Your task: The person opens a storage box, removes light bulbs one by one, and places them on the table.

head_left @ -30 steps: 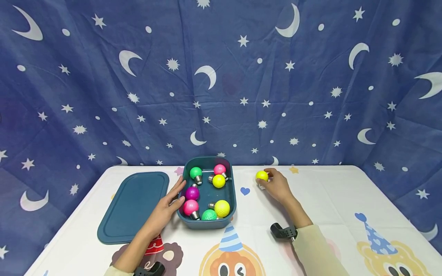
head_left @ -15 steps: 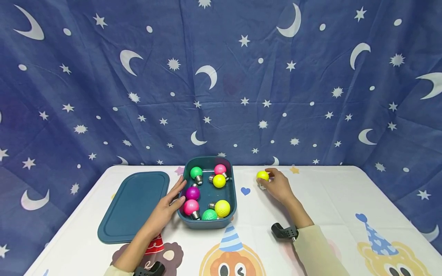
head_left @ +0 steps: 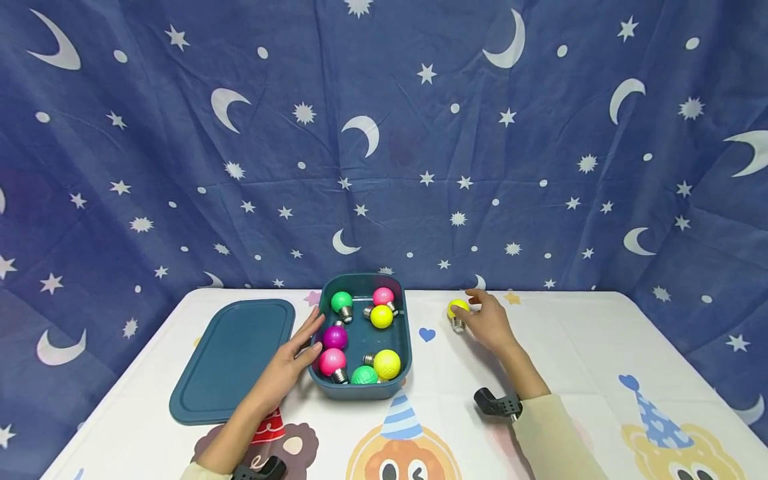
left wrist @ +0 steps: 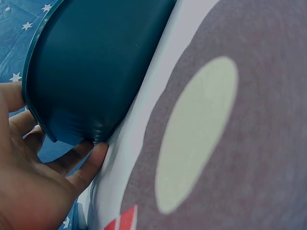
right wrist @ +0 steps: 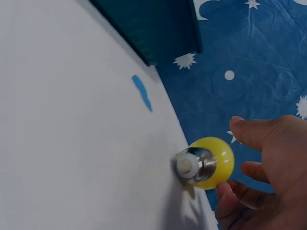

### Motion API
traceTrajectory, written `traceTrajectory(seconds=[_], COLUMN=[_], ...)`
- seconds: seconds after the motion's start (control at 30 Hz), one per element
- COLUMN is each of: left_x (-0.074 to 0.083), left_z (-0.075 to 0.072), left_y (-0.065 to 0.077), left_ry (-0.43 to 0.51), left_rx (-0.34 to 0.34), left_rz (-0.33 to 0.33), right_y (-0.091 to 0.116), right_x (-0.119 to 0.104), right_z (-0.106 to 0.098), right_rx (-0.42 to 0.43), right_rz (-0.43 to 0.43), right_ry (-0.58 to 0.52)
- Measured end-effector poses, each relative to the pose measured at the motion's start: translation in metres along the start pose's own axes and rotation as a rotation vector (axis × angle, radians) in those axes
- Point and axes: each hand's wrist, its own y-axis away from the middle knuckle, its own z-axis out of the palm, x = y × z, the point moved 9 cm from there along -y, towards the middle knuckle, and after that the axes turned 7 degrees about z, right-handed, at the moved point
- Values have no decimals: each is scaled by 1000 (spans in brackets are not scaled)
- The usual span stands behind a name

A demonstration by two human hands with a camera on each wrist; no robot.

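Observation:
A yellow light bulb [head_left: 458,309] with a silver screw base lies on the white tablecloth, base toward the person. My right hand [head_left: 489,323] is loosely spread beside it. The right wrist view shows one finger apart from the yellow globe [right wrist: 223,160] and other fingertips [right wrist: 223,189] right at its edge. My left hand [head_left: 291,363] rests against the left side of a dark teal box [head_left: 360,392], fingers relaxed along its wall [left wrist: 96,72]. Inside the box lie several bulbs, among them a purple one [head_left: 335,337], a green one [head_left: 342,301] and a pink one [head_left: 332,362].
A teal lid [head_left: 231,360] lies flat to the left of the box. Behind the table [head_left: 588,347] hangs a dark blue curtain [head_left: 396,167] with moons and stars. Black camera mounts sit on both wrists.
My right hand's fingers have spread away from the yellow bulb, and more of its screw base shows as it tips toward the person. The left hand and box have stayed put.

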Motion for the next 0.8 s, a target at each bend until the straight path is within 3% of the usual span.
traceTrajectory(seconds=[0.57, 0.8], left_x=[-1, -2], left_z=[0, 1], left_y=[1, 0], left_ry=[19, 28], left_rx=[-6, -5], left_rz=[-9, -13], right_y=[0, 10], right_x=[-3, -34], right_z=[-9, -20], right_rx=[9, 38], right_rz=[-6, -115], right_ry=[-30, -48])
